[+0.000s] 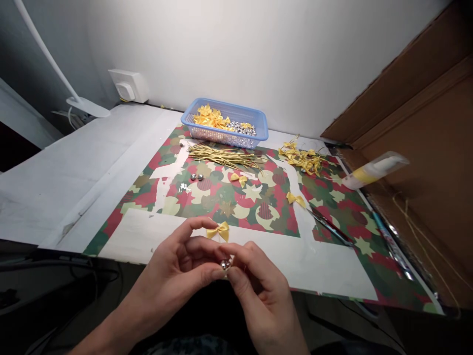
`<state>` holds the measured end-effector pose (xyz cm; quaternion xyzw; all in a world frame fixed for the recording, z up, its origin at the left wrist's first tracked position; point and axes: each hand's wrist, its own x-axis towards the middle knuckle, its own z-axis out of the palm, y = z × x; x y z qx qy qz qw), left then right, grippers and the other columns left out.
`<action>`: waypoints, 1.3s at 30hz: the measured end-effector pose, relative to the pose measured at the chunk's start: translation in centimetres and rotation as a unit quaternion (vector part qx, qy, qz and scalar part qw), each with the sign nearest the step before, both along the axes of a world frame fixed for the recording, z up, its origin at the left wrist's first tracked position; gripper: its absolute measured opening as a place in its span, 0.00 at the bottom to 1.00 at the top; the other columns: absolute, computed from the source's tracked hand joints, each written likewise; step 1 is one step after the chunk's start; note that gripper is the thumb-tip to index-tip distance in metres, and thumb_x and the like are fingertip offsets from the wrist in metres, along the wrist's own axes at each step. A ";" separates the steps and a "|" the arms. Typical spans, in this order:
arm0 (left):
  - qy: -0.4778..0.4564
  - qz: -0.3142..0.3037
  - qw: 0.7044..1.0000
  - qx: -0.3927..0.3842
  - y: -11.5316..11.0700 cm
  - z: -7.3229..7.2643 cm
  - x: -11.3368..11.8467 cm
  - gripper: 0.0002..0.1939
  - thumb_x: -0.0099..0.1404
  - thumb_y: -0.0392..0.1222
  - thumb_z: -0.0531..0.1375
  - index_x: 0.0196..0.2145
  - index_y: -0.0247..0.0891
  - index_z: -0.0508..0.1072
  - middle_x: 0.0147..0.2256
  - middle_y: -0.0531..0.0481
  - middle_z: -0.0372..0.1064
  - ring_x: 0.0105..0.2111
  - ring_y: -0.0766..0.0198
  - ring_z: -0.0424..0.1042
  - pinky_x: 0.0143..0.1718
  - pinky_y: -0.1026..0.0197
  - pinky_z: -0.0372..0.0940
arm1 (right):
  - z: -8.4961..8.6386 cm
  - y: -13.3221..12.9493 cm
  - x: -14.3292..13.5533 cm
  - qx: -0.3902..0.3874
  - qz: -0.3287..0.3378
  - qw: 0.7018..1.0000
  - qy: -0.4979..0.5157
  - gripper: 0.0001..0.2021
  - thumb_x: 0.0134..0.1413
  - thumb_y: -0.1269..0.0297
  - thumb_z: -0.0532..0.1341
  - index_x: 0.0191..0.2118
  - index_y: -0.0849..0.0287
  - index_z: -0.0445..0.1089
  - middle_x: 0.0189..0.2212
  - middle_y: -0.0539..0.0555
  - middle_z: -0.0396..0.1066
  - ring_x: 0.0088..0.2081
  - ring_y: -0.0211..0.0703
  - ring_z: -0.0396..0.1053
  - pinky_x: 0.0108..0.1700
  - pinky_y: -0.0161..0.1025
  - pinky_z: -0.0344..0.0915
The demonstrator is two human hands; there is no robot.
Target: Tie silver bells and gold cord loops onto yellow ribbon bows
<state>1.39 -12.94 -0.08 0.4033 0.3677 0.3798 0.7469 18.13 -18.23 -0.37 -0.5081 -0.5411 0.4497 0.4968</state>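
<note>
One silver ball (225, 265), pinched between my left grip (166, 268) and right grip (264, 291), near edge of bench (92, 158). One yellow bow (219, 231), just beyond. Advisable: light, even pressure, lest the ball roll.

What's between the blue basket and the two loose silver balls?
In the head view, a bundle of thin gold strands lies between the blue basket and the two silver balls.

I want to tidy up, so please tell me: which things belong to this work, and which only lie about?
Seemingly for the work: silver ball between left hand and right hand, yellow bow, gold wires, blue basket.
Probably only lying about: cardboard, string, wall socket; bottle unclear.
</note>
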 end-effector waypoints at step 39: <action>0.223 0.026 0.956 0.187 -0.2 -1.0 -0.1 0.06 0.67 0.39 0.63 0.36 0.40 0.82 0.36 0.49 0.81 0.35 0.59 0.79 0.36 0.63 0.72 | 5.8 3.8 4.9 0.361 -0.306 0.872 0.126 0.14 0.66 0.82 0.57 0.39 0.55 0.73 0.25 0.43 0.71 0.23 0.37 0.63 0.39 0.42 0.74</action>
